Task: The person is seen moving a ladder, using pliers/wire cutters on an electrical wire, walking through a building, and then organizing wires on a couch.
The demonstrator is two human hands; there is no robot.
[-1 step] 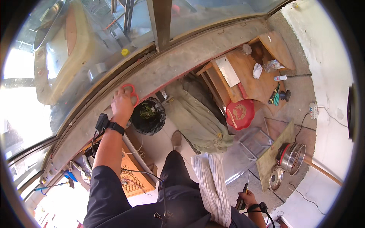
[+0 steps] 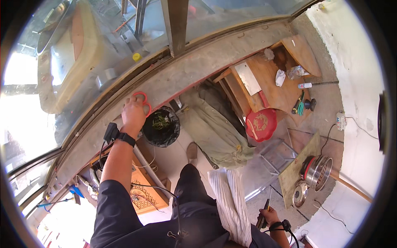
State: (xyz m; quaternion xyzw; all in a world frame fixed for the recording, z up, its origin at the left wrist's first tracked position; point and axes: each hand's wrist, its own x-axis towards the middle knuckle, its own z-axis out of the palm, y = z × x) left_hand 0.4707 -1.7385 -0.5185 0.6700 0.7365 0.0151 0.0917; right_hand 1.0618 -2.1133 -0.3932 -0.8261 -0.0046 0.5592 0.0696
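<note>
At the upper left my left hand (image 2: 133,112) lies over red-handled scissors (image 2: 146,107) on the concrete sill (image 2: 182,80). The red finger loops stick out beside my fingers; my hand hides the blades. At the lower right my right hand (image 2: 271,215) is closed round a slim tool (image 2: 267,204) with a thin metal shaft and a dark handle with a bit of yellow. It looks like a screwdriver, but its exact kind is unclear. Below the sill, right of my left hand, stands a bin (image 2: 167,136) lined with a black bag, with green leafy scraps inside.
A cleaver (image 2: 247,78) and crumpled tissue (image 2: 280,77) lie on a wooden table (image 2: 269,93). Near them is a red scalloped tray (image 2: 271,120). Green cloth (image 2: 211,128) covers something beneath the sill. A steel pot (image 2: 321,173) stands at right; a wooden cabinet (image 2: 144,190) at left.
</note>
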